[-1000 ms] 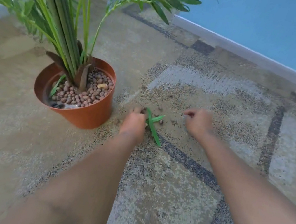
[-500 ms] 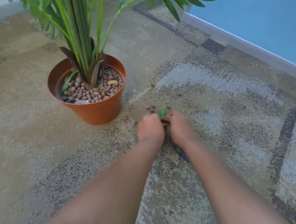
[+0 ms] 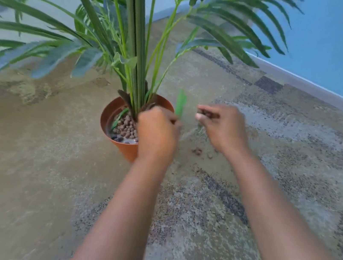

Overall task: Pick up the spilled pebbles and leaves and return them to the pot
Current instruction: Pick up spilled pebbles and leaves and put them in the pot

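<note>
On the patterned carpet (image 3: 208,214), at about 11 o'clock from our forearms, we list one terracotta pot (image 3: 111,118), upright, holding a palm plant (image 3: 135,41) whose fronds spread across the upper half of the view.

Item: brown pebbles in the pot (image 3: 127,128), filling its visible left part around the stems. A pale patch and a few darker stones lie at the near rim.

Item: our left hand (image 3: 156,134), closed, held over the near right part of the pot and covering that side of the rim. Its fingers are curled together around the lower end of a green leaf (image 3: 180,104), which stands upright from the fist at 12 o'clock. The leaf is motion-blurred.

Item: our right hand (image 3: 222,126), raised above the carpet at 3 o'clock from the left hand, apart from it. Its fingers (image 3: 208,114) are bent and pressed together on small dark brown bits, seemingly pebbles; we cannot tell how many.

Item: spilled pebbles (image 3: 197,151), a few left on the carpet just right of the pot, at 6 o'clock below the right hand's fingers.

Item: blue wall (image 3: 337,43) with a pale baseboard (image 3: 317,94), running along the carpet at 1 to 3 o'clock.
</note>
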The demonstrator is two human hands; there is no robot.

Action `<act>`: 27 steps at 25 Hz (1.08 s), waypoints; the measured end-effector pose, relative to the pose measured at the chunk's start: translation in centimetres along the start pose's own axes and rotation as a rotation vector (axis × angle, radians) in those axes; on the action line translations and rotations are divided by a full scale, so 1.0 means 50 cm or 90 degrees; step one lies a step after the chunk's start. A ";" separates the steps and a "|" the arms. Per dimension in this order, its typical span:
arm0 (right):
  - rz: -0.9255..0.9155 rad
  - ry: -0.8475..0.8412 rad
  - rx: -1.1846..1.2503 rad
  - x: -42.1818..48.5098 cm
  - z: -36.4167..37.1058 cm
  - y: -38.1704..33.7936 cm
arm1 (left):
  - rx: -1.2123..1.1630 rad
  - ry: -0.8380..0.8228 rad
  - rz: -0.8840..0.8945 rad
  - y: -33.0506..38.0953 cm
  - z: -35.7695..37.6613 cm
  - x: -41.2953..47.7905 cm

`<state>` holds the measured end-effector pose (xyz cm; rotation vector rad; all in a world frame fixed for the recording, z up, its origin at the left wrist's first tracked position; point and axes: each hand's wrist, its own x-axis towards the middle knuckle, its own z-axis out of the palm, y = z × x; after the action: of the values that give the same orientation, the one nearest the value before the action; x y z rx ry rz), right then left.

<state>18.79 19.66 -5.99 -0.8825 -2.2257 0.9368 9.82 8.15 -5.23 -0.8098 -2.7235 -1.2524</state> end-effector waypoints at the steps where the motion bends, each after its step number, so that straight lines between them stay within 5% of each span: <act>1: -0.028 -0.028 -0.002 0.018 0.018 -0.034 | 0.042 0.028 0.011 -0.018 -0.032 0.025; 7: -0.152 -0.269 -0.217 0.067 0.124 -0.097 | 0.220 -0.065 0.028 -0.120 -0.081 0.096; 11: -0.091 -0.106 -0.043 0.059 0.084 -0.013 | 0.163 0.037 -0.042 -0.144 -0.064 0.062; 13: 0.014 0.021 -0.034 0.056 0.049 0.088 | 0.142 0.192 0.033 -0.135 -0.042 0.010; 15: 0.149 -0.021 -0.101 0.028 0.034 0.192 | 0.062 0.246 0.208 -0.112 0.015 -0.064; 18: 0.189 -0.269 -0.290 -0.031 0.089 0.283 | 0.081 -0.030 0.349 -0.107 0.124 -0.164; 22: 0.009 -0.352 -0.396 -0.063 0.167 0.289 | 0.309 -0.389 0.155 -0.186 0.199 -0.143; 27: -0.049 -0.303 -0.481 -0.068 0.154 0.284 | 0.424 -0.506 0.165 -0.194 0.232 -0.111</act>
<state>20.54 21.74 -22.27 -0.9329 -3.0836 0.2487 12.08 8.78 -21.18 -1.7130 -3.0636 0.1144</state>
